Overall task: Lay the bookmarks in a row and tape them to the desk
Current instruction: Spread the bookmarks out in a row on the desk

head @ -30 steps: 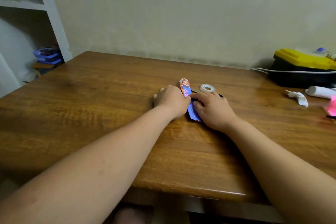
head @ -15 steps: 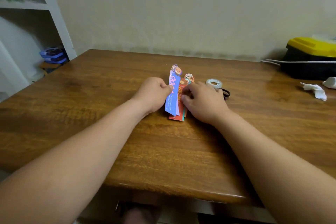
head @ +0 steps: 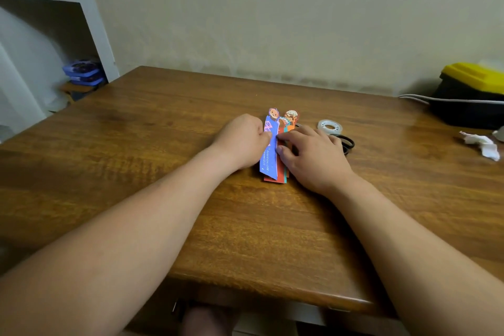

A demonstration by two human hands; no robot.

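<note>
Head view looks down on a brown wooden desk set against a pale wall. Near the middle of it lies a small stack of bookmarks, fanned a little. A blue bookmark sits on top and to the left, with a red one and a teal edge showing beneath it at the near end. Cartoon heads stick out at the far ends.

Left hand is curled at the left side of the stack, its thumb and fingers pinching the left edge of the blue bookmark. Right hand lies on the right part of the stack, fingers bent, thumb and forefinger touching the right edge of the blue bookmark. Whether it grips a bookmark or only presses down, I cannot tell.

Just right of the stack, on the far side of the right hand, sits a roll of clear tape. Black scissor handles peek out from behind the right hand, near the tape. Well apart at the right edge lies a crumpled white tissue. A black box with a yellow lid stands in the far right corner. A white shelf stands at the far left.
</note>
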